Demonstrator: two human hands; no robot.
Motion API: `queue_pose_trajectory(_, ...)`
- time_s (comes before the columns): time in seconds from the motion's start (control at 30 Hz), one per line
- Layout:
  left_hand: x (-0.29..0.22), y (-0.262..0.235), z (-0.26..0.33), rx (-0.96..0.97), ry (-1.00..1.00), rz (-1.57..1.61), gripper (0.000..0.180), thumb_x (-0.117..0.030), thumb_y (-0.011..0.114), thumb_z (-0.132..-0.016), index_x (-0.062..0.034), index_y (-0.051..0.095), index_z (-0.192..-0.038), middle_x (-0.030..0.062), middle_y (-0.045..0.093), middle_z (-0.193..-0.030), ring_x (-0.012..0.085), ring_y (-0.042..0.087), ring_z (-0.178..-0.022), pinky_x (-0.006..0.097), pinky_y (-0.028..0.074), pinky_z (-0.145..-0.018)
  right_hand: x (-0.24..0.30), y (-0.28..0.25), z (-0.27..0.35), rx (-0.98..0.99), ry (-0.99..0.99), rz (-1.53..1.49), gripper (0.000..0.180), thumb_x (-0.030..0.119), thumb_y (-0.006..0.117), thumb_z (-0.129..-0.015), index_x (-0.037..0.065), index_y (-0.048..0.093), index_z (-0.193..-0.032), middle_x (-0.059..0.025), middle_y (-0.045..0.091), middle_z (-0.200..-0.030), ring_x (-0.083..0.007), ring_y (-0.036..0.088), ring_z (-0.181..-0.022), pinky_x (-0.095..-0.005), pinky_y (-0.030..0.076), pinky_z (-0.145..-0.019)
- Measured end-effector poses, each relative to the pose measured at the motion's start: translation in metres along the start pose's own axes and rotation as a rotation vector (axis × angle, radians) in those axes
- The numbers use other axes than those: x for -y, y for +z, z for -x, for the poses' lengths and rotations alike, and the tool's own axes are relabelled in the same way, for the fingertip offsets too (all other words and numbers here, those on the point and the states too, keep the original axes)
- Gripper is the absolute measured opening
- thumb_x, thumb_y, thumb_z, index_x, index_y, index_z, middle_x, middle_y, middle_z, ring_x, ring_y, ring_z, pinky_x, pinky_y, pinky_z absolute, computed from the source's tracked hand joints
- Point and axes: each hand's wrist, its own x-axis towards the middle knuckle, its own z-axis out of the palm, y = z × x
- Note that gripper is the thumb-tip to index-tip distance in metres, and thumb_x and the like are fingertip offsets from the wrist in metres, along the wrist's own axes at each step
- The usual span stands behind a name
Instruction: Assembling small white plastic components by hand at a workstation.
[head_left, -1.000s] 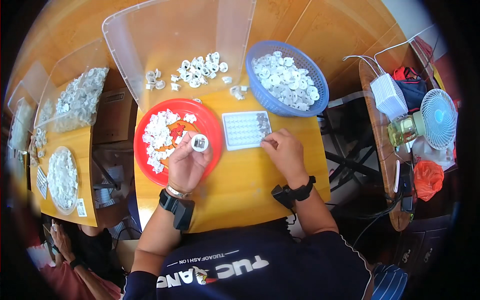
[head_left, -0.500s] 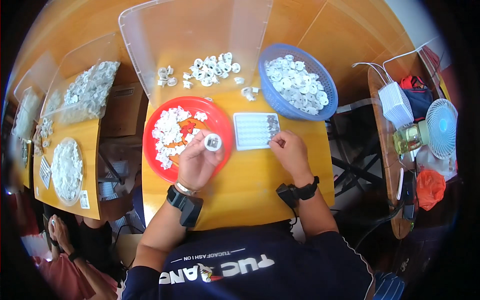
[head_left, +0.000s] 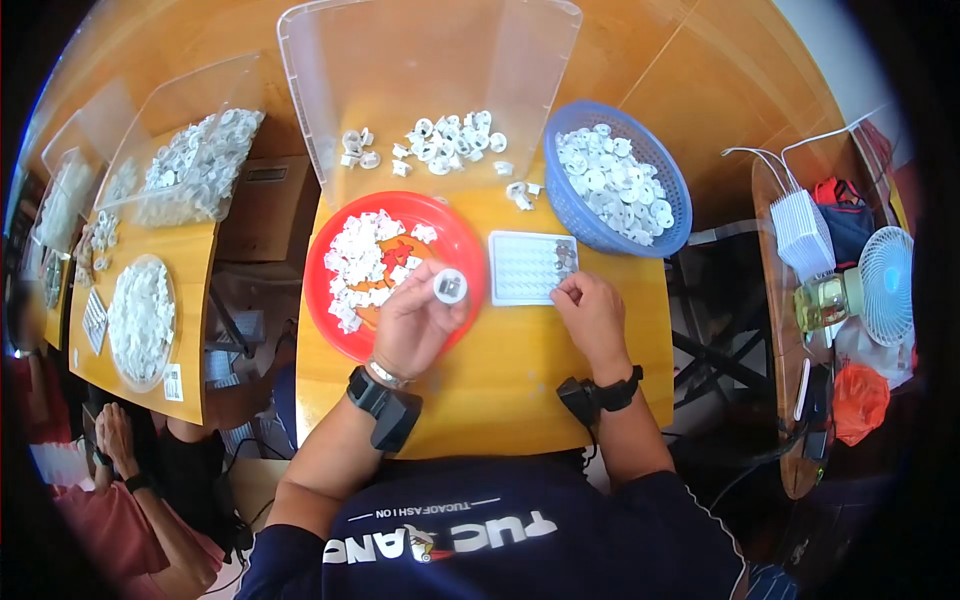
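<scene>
My left hand (head_left: 418, 322) is closed around a round white plastic part (head_left: 450, 287), whose face with a dark square middle points up. It is held over the right side of a red plate (head_left: 330, 329) heaped with small white plastic pieces (head_left: 360, 255). My right hand (head_left: 596, 318) has its thumb and fingers pinched together at the lower right corner of a white tray (head_left: 512, 296). Whatever is between those fingertips is too small to make out. Small dark grey pieces (head_left: 565, 256) lie along the tray's right side; pale rows fill the rest.
A blue basket (head_left: 683, 195) full of round white parts stands at the back right. Behind the plate, a clear bin (head_left: 430, 55) lies tipped over with loose white parts (head_left: 455, 140). Leftward, a co-worker's hands (head_left: 117, 440) are near another table (head_left: 190, 330). A fan (head_left: 887, 285) stands far right.
The whole view has shifted, so the table appears slightly farther right. Both hands keep nearly the same pose, the right fingertips still at the tray's corner.
</scene>
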Motion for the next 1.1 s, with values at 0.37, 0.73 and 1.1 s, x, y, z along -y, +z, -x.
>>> queue_pose_trajectory(0.37, 0.002, 0.001, 0.0, 0.027, 0.019, -0.035, 0.018, -0.019, 0.054, -0.092, -0.0032, 0.05, -0.099, 0.0094, 0.06, -0.09, 0.0195, 0.06, -0.081, 0.029, 0.05, -0.073, 0.061, 0.007, 0.01, -0.111, -0.21, -0.437, 0.006, 0.005, 0.066, -0.08, 0.003, 0.062, -0.084, -0.0093, 0.06, -0.078, -0.0229, 0.061, -0.069, -0.0326, 0.048, -0.062)
queue_pose_trajectory(0.73, 0.005, 0.011, 0.001, -0.051, 0.049, -0.163, 0.015, -0.016, 0.051, -0.094, -0.003, 0.053, -0.101, 0.0069, 0.059, -0.087, 0.0147, 0.055, -0.072, 0.027, 0.044, -0.067, 0.089, 0.034, 0.005, -0.227, -0.475, -0.491, 0.012, -0.002, 0.069, -0.075, 0.003, 0.062, -0.083, -0.0088, 0.061, -0.078, -0.0207, 0.061, -0.066, -0.0305, 0.049, -0.058)
queue_pose_trajectory(1.1, 0.008, 0.018, 0.003, -0.13, 0.071, -0.309, 0.011, -0.013, 0.051, -0.093, -0.0046, 0.053, -0.1, 0.0043, 0.058, -0.087, 0.0113, 0.052, -0.073, 0.026, 0.043, -0.069, 0.081, 0.04, 0.002, -0.188, -0.513, -0.57, 0.011, -0.003, 0.068, -0.075, 0.002, 0.061, -0.082, -0.0088, 0.061, -0.077, -0.0213, 0.06, -0.065, -0.031, 0.048, -0.058)
